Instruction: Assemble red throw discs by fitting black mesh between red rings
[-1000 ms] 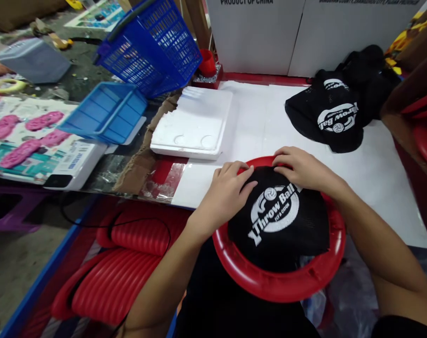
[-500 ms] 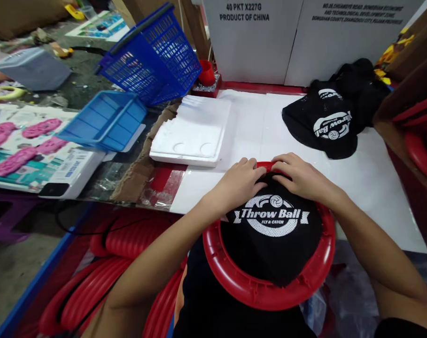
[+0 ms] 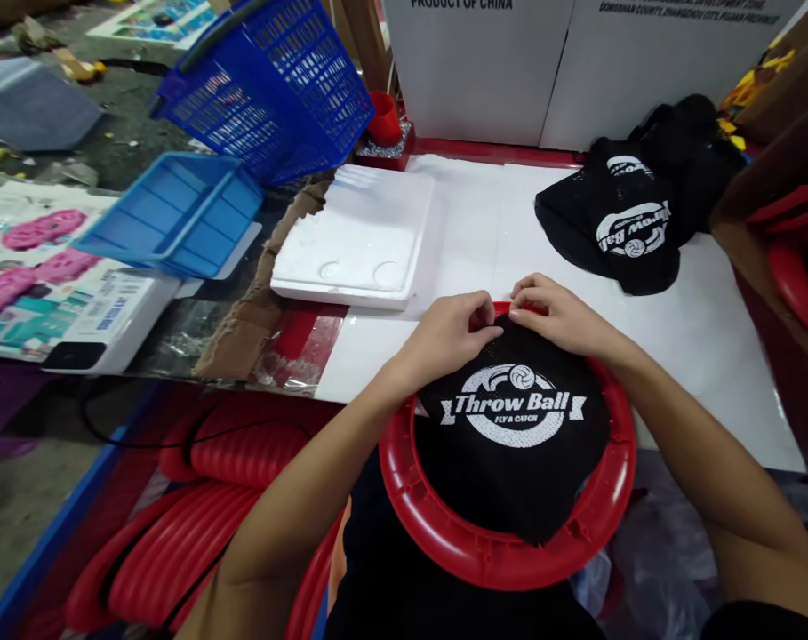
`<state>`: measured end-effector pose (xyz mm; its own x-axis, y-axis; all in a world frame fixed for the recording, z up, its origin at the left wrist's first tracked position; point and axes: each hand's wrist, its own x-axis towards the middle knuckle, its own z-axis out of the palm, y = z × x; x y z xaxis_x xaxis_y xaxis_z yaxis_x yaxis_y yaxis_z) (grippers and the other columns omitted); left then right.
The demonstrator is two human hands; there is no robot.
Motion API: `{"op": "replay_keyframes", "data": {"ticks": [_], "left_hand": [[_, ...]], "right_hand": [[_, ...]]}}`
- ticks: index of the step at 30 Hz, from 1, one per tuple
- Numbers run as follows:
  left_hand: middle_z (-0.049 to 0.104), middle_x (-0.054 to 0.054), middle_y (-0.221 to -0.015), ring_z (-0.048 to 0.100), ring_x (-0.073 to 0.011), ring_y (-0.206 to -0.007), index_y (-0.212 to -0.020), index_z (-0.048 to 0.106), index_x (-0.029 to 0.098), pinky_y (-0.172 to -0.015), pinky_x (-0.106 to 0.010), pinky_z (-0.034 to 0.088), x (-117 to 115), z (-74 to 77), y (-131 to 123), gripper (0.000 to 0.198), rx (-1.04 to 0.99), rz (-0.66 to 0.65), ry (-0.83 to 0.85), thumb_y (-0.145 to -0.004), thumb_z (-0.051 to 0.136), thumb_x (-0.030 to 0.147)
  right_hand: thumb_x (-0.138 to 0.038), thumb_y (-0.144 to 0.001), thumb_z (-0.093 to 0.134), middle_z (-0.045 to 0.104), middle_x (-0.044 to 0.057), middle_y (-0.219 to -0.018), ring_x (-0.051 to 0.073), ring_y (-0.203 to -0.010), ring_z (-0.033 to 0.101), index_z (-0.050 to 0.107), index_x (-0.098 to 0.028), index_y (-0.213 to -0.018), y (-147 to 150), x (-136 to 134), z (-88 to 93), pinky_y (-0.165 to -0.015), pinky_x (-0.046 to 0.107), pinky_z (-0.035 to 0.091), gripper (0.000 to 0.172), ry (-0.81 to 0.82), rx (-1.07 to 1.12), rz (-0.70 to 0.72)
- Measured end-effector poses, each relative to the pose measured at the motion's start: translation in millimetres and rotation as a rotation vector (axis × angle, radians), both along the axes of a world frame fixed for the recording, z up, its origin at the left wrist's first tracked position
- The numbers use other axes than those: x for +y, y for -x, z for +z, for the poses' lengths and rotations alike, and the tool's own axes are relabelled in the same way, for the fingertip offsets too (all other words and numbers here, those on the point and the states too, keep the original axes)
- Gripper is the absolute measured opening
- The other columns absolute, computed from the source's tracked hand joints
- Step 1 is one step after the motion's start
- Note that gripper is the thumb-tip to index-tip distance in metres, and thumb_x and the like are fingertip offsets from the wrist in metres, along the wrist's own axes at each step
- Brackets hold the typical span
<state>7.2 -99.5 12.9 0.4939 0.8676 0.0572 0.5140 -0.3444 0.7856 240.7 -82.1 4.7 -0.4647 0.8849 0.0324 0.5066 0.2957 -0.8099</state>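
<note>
A red plastic ring (image 3: 510, 564) leans at the table's front edge against my body. Across its opening lies a black mesh net (image 3: 510, 480) printed "Throw Ball", with a loose pointed corner toward me. My left hand (image 3: 453, 331) pinches the net's far edge at the ring's far rim, thumb and fingers together. Close beside it, my right hand (image 3: 554, 313) grips the same edge with bent fingers. The fingertips of both hands meet the net near the rim's top. More black printed nets (image 3: 636, 218) lie in a heap at the back right.
White foam block (image 3: 356, 236) on the white-covered table (image 3: 484, 213); blue tray (image 3: 177, 213) and blue basket (image 3: 270, 89) to the left. Grey-white cartons (image 3: 484, 80) stand behind. Stacked red rings (image 3: 177, 551) sit below left, and more red rings (image 3: 804, 267) at the right.
My fingers have shifted along the net's far edge, the left ones curling into a pinch and the right ones rising slightly. The ring stays nearly in place; the view has tilted down slightly.
</note>
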Motion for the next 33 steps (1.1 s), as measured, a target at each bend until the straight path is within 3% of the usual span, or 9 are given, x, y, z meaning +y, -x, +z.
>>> {"op": "replay_keyframes", "data": {"ticks": [3,5,13,17,23,26,30,33], "left_hand": [[0.068,-0.001,-0.087,0.060,-0.0164,-0.078,-0.097,0.068,0.020,-0.074,-0.032,0.044,0.2,-4.3,-1.9,0.008,0.019,-0.019,-0.067,-0.092,0.073,0.020],[0.069,-0.002,-0.089,0.061,-0.0179,-0.083,-0.105,0.073,0.021,-0.078,-0.033,0.045,0.3,-7.1,-1.5,0.013,0.071,-0.065,-0.141,-0.093,0.069,0.016],[0.077,-0.005,-0.103,0.068,-0.0210,-0.093,-0.102,0.076,0.020,-0.088,-0.037,0.046,-1.5,-1.4,7.2,0.022,0.285,-0.198,-0.236,-0.098,0.056,0.012],[0.077,-0.008,-0.108,0.069,-0.0261,-0.104,-0.103,0.071,0.018,-0.089,-0.041,0.043,-5.8,9.2,3.7,0.021,0.477,-0.227,-0.279,-0.100,0.051,0.013],[0.075,-0.011,-0.105,0.069,-0.0278,-0.098,-0.111,0.067,0.015,-0.089,-0.043,0.041,-25.4,11.4,2.9,0.024,0.652,-0.168,-0.437,-0.106,0.044,0.012],[0.076,-0.010,-0.106,0.070,-0.0271,-0.099,-0.119,0.066,0.017,-0.090,-0.042,0.041,-30.0,8.0,7.0,0.026,0.630,-0.154,-0.465,-0.107,0.044,0.012],[0.076,-0.008,-0.110,0.070,-0.0263,-0.104,-0.132,0.064,0.019,-0.090,-0.041,0.043,-26.3,0.1,15.1,0.034,0.503,-0.279,-0.465,-0.106,0.045,0.011],[0.077,-0.009,-0.112,0.070,-0.0262,-0.107,-0.129,0.066,0.018,-0.094,-0.042,0.047,-23.3,-6.5,20.9,0.032,0.386,-0.292,-0.453,-0.104,0.048,0.011]], "right_hand": [[-0.039,-0.092,0.066,0.065,0.007,-0.112,0.022,-0.094,0.064,0.074,-0.020,-0.084,-1.5,9.0,2.0,-0.092,0.041,0.051,0.022,0.134,-0.027,0.056],[-0.039,-0.091,0.067,0.066,0.007,-0.111,0.021,-0.093,0.064,0.077,-0.020,-0.085,-3.7,13.0,1.7,-0.090,0.039,0.050,0.021,0.138,-0.031,0.079],[-0.041,-0.086,0.076,0.071,0.005,-0.105,0.019,-0.090,0.063,0.078,-0.019,-0.085,-9.8,16.1,0.4,-0.083,0.034,0.048,0.022,0.268,0.049,0.097],[-0.036,-0.091,0.070,0.068,0.003,-0.093,0.018,-0.084,0.059,0.076,-0.019,-0.089,-1.0,14.4,1.0,-0.081,0.034,0.044,0.019,0.122,-0.069,0.097],[-0.035,-0.098,0.062,0.064,0.006,-0.096,0.020,-0.088,0.059,0.075,-0.023,-0.094,11.5,1.1,-2.9,-0.084,0.036,0.042,0.018,-0.118,-0.270,0.017],[-0.035,-0.097,0.062,0.062,0.006,-0.096,0.020,-0.086,0.058,0.076,-0.023,-0.095,7.0,-2.0,-1.1,-0.084,0.036,0.042,0.018,-0.109,-0.289,0.040],[-0.035,-0.093,0.067,0.067,0.004,-0.092,0.018,-0.085,0.059,0.077,-0.020,-0.093,-2.6,-0.2,3.4,-0.081,0.033,0.044,0.018,0.109,-0.130,0.146],[-0.039,-0.093,0.067,0.070,0.003,-0.089,0.018,-0.082,0.060,0.077,-0.019,-0.093,-3.4,1.0,1.9,-0.079,0.032,0.044,0.022,0.187,-0.054,0.151]]}}
